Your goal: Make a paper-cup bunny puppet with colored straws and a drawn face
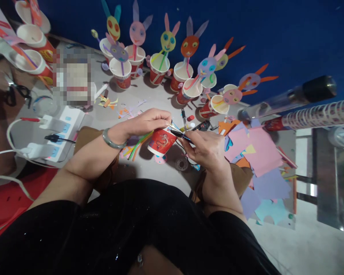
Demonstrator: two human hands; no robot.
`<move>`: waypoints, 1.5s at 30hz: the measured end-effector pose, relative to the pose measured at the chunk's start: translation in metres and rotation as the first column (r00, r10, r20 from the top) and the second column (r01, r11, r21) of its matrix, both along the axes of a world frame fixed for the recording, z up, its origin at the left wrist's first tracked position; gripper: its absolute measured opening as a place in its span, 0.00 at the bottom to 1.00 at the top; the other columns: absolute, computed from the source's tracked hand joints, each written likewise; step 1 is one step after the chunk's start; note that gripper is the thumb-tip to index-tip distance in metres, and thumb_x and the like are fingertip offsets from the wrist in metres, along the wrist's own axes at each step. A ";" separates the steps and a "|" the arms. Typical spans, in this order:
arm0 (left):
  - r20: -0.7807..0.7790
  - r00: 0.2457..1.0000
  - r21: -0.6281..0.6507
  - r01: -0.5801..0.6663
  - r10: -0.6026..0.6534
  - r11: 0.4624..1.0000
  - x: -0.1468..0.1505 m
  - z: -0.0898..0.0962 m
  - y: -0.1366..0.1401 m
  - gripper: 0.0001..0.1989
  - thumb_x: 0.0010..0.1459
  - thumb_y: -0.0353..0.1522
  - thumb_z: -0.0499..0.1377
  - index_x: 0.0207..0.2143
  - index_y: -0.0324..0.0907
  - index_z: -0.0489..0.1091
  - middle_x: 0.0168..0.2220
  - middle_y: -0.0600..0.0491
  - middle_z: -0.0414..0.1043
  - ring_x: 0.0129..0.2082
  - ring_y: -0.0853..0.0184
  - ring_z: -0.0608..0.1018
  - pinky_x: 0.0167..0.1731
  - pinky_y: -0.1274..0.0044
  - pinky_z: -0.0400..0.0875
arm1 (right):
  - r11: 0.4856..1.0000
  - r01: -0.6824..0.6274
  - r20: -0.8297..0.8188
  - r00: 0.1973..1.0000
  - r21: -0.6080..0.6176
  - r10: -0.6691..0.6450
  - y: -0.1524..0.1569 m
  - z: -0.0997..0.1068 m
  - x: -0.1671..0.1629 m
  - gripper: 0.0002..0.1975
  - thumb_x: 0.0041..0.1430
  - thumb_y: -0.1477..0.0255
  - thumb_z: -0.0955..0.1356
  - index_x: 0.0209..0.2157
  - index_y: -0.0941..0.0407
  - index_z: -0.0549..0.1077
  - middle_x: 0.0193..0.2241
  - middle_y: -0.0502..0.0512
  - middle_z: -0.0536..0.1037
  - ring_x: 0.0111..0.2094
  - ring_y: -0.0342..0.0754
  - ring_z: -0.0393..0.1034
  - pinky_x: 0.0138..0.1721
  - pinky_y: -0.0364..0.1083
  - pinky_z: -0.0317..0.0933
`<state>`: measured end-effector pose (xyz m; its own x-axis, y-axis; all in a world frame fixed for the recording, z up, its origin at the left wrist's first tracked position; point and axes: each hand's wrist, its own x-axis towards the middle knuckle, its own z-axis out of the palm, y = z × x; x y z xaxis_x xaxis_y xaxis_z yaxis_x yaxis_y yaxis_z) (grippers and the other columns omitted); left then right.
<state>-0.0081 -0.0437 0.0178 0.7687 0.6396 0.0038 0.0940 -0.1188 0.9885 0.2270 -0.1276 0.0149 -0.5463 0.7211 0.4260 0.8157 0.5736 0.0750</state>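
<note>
Close in front of your black clothing (126, 229), your left hand (151, 120), with a bangle (110, 139) on its wrist, has its fingers closed at the upper end of a red paper cup (160, 141), held tilted between your hands over the surface (151, 172). Your right hand (206, 147) is curled round a slim dark tool (178, 134), whose tip meets the cup's upper end; I cannot tell its kind. A tape roll (182, 164) lies near your right hand, and coloured strips (139, 147) lie left of the cup. To your right spread coloured paper sheets (255, 141); to your left is a white power strip (67, 122) with plugs in it. Farther off, cups with long-eared paper faces (167, 41) stand in a curved row before a blue panel (246, 23).
</note>
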 end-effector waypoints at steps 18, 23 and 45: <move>0.034 0.999 -0.048 0.006 -0.004 0.999 -0.001 -0.001 -0.001 0.13 0.61 0.33 0.56 0.24 0.42 0.60 0.20 0.60 0.53 0.22 0.73 0.56 0.24 0.77 0.52 | 0.997 -0.035 -0.068 0.997 0.062 0.039 0.000 -0.007 0.004 0.10 0.67 0.64 0.67 0.34 0.54 0.74 0.22 0.50 0.75 0.25 0.44 0.66 0.29 0.44 0.53; 0.043 0.999 -0.055 0.036 -0.033 0.998 -0.001 -0.001 0.000 0.13 0.61 0.34 0.56 0.23 0.42 0.59 0.20 0.60 0.52 0.22 0.73 0.56 0.24 0.77 0.52 | 1.000 -0.013 -0.026 1.000 0.002 0.013 0.000 -0.005 0.003 0.11 0.68 0.64 0.66 0.33 0.54 0.74 0.22 0.49 0.74 0.24 0.43 0.65 0.28 0.44 0.52; 0.024 0.999 -0.071 0.051 -0.049 0.996 0.001 0.001 -0.001 0.13 0.60 0.32 0.56 0.23 0.42 0.60 0.21 0.61 0.52 0.22 0.73 0.55 0.27 0.77 0.54 | 0.998 -0.060 -0.027 0.998 -0.023 0.060 0.000 0.003 -0.001 0.19 0.72 0.64 0.63 0.27 0.55 0.72 0.18 0.47 0.69 0.21 0.41 0.61 0.26 0.44 0.50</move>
